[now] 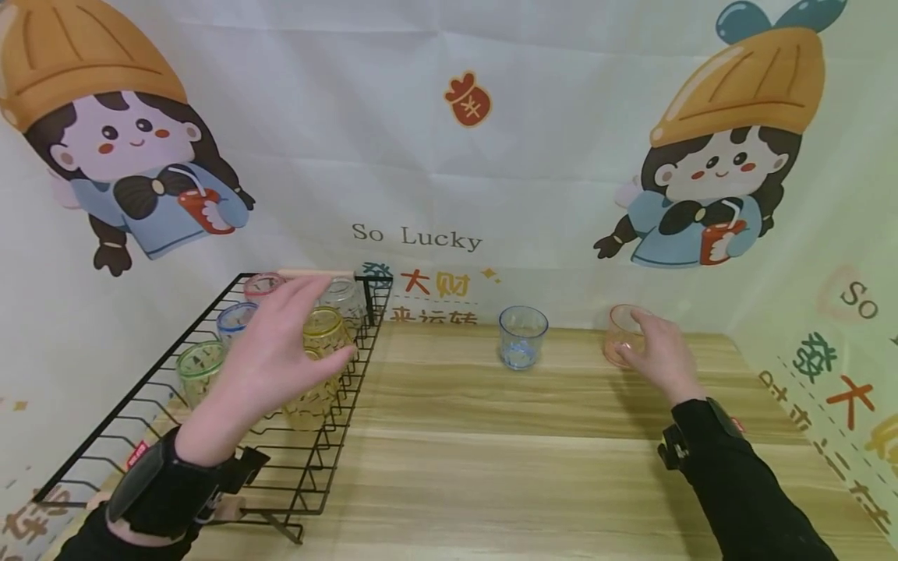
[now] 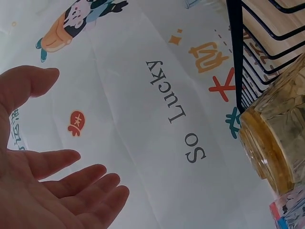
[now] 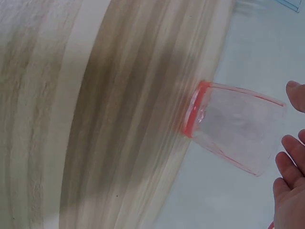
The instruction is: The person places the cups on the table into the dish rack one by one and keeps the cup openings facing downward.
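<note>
My right hand (image 1: 666,351) is at the pale red-tinted glass tumbler (image 1: 620,343), thumb and fingers spread near its top. In the right wrist view, a gap shows between the fingertips and this tumbler (image 3: 236,126), which stands upright on the wooden table. To its left stands a blue-tinted tumbler (image 1: 521,347). My left hand (image 1: 270,343) hovers above the black wire rack (image 1: 288,511), fingers extended and thumb apart, holding nothing. Under and beside it are yellow glasses (image 1: 327,323), a green one (image 1: 199,366), a blue one (image 1: 235,318), a red one (image 1: 263,285) and a clear one (image 1: 344,294).
The rack stands on the left side of the wooden table (image 1: 491,483), its front part bare wire. A printed white cloth (image 1: 547,117) hangs behind the table and along its right side.
</note>
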`<state>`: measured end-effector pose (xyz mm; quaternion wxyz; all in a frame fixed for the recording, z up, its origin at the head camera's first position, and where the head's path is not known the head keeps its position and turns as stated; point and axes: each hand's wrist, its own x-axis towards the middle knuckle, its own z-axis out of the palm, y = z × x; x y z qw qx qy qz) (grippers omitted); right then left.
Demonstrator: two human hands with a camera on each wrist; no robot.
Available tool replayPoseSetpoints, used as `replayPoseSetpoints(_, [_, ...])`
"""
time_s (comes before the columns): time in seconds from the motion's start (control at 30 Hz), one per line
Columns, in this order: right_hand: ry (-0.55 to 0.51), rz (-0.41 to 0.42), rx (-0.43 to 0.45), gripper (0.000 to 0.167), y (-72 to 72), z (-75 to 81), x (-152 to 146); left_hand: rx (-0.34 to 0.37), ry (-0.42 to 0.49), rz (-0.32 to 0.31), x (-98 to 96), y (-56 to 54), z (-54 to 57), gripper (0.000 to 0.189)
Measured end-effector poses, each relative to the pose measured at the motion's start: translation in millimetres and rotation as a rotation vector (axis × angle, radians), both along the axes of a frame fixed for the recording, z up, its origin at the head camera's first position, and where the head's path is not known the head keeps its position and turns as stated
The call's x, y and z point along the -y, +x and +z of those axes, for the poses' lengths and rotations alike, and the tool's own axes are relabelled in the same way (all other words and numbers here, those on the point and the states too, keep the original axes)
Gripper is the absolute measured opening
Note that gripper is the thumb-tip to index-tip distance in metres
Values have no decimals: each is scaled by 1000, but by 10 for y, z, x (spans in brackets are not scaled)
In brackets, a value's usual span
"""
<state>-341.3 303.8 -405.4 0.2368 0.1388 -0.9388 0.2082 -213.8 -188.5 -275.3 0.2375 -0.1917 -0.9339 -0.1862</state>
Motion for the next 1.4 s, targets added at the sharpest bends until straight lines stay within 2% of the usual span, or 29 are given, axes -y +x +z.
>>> replayPoseSetpoints(0.2, [14,7,-46,58,-38,-54,-4,6,-3,2,-17,-13,-48,87])
replayPoseSetpoints(0.47, [71,7,-19,60,-83,-69,16,-7,-9,-31,-42,-17,-70,87])
replayPoseSetpoints(0.7, [131,6,18,61,-104,-88,46,30,-26,-26,-63,-22,-74,87])
replayPoseSetpoints(0.8, [154,-14,4,59,-100,-102,62,41,-28,-39,-81,-22,-84,88])
replayPoseSetpoints(1.03, [203,-57,-96,45,-110,-160,103,57,-38,-81,-143,-1,-108,87])
replayPoseSetpoints(1.27, [179,-115,-122,25,-131,-196,123,74,-29,-111,-209,3,-111,86])
replayPoseSetpoints(1.4, [155,-129,-133,19,-138,-210,122,97,-32,-126,-248,8,-117,86])
